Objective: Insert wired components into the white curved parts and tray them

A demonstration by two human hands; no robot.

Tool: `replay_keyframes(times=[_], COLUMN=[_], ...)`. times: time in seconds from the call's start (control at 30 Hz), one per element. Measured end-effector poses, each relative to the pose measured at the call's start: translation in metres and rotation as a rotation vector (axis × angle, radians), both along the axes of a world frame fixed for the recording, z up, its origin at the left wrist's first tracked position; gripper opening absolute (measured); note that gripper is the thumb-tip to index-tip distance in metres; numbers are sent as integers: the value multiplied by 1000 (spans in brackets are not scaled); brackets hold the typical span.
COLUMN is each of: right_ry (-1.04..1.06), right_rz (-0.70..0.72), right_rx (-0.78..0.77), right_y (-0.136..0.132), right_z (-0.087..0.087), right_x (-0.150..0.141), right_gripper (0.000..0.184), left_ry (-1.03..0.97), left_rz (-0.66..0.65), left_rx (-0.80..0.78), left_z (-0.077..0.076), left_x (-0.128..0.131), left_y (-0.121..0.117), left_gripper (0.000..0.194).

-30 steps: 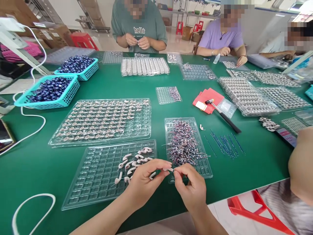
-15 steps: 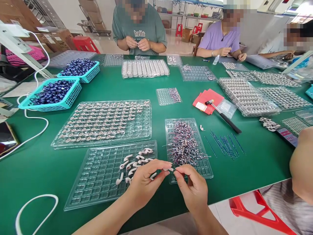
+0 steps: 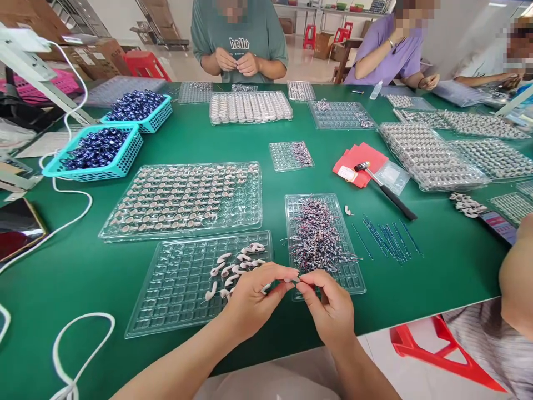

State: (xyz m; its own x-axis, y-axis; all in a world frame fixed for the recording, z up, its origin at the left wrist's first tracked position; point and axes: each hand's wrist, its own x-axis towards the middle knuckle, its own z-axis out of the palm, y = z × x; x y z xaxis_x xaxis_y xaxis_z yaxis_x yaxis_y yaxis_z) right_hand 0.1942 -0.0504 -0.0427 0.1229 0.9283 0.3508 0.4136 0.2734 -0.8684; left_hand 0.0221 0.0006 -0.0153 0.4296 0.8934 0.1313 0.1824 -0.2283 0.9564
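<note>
Between the thumb and forefinger of my left hand [image 3: 255,303] is a white earphone shell [image 3: 290,279], mostly covered by the fingers. My right hand [image 3: 330,305] is closed in a pinch at the shell's stem end; whether a tiny part sits in that pinch is hidden. Behind my left hand, several loose white earphone shells [image 3: 216,269] lie on a clear compartment tray [image 3: 166,289]. Past my fingertips, a heap of small wired components [image 3: 316,230] covers much of another clear tray [image 3: 353,283].
A fuller tray of earphone pieces [image 3: 183,194] lies farther back. Turquoise baskets [image 3: 125,161] hold dark blue coiled items at left. To the right are a hammer [image 3: 393,197], red sheets [image 3: 362,158] and thin blue strips [image 3: 385,239]. Co-workers sit opposite; one person's arm [image 3: 516,278] is at right.
The view has tilted down and shifted slightly left. My hands keep their pinch on the shell, which now shows less. Across the table, the co-worker in purple has raised a hand towards the head.
</note>
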Motion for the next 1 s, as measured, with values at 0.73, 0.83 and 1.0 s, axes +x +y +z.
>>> replay_keyframes(times=[0.73, 0.83, 1.0], right_ry=[148, 182, 148], right_rz=[162, 124, 136], right_rx=[39, 6, 26], right_y=[-3, -5, -1], right_z=[-4, -7, -5], right_x=[3, 4, 7], right_gripper=[33, 34, 30], left_ry=[-71, -92, -77], left_rz=[-18, -10, -10], left_rx=[-433, -434, -414], left_z=[9, 10, 11], left_x=[-3, -3, -3], left_y=[1, 0, 0], left_gripper=[19, 16, 15])
